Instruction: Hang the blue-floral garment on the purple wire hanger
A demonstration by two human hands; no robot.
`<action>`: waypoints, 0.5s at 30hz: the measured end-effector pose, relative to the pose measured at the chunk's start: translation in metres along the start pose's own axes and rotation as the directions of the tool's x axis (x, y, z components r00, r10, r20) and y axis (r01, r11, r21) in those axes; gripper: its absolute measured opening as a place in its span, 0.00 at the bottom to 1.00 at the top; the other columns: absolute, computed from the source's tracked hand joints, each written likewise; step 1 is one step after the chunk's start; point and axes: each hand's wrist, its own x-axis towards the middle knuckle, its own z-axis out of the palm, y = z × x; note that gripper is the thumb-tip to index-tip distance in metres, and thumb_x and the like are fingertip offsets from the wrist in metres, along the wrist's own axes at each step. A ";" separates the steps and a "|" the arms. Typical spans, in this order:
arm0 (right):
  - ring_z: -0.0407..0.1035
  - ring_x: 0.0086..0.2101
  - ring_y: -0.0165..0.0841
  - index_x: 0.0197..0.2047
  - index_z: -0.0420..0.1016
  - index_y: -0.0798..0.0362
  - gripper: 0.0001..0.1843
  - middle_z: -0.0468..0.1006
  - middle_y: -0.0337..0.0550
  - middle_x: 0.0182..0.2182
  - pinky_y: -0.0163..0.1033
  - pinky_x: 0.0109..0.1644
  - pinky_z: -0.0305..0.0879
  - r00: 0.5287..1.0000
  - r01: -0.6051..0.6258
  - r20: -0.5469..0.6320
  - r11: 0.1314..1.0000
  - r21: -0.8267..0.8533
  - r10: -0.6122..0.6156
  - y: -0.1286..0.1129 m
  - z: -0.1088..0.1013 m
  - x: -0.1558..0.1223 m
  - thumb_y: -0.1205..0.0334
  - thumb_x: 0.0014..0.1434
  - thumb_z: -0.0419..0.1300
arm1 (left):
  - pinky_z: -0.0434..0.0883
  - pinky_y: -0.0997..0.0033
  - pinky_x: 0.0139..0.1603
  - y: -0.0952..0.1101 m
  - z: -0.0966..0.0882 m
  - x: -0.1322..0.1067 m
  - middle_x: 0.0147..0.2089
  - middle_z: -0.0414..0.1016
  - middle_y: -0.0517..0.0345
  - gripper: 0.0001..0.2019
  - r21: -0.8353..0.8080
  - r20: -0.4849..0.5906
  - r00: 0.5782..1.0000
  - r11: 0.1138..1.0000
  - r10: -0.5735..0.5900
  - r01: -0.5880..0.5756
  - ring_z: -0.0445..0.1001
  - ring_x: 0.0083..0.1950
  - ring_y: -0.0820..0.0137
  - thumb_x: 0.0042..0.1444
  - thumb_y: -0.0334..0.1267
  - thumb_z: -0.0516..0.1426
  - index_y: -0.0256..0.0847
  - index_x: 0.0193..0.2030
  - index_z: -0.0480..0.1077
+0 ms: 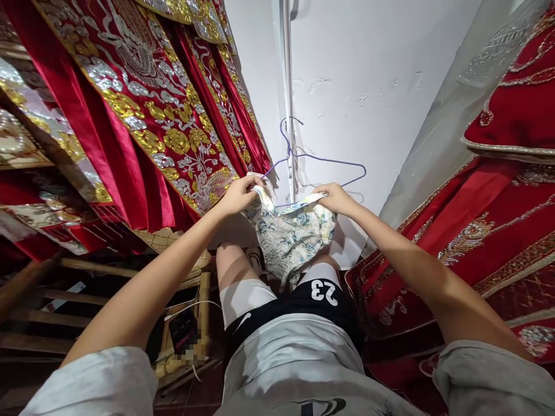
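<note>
My left hand [239,195] grips the left upper edge of a pale floral garment [291,237], its fingers closed on the cloth. My right hand [335,197] pinches the right upper edge of the same garment. A thin purple wire hanger [321,159] sits just above and behind the cloth, its hook pointing up against the white wall [368,86]. The left end of the hanger seems to run into the garment near my left hand. The garment hangs down in front of my knees.
Red robes with gold and silver embroidery [143,104] hang on the left, and more red embroidered cloth [485,242] lies on the right. A bamboo stool [191,300] with a phone and white cable stands at the lower left. A white pipe [286,86] runs up the wall.
</note>
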 end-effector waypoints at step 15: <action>0.70 0.23 0.34 0.29 0.82 0.57 0.07 0.79 0.44 0.22 0.42 0.32 0.70 0.955 -0.290 -0.015 0.947 0.137 0.295 0.013 -0.096 0.009 0.63 0.48 0.73 | 0.62 0.73 0.26 -0.015 -0.040 0.022 0.24 0.68 0.58 0.08 -0.210 -0.149 0.913 0.915 -0.379 0.346 0.64 0.25 0.71 0.53 0.41 0.63 0.38 0.30 0.73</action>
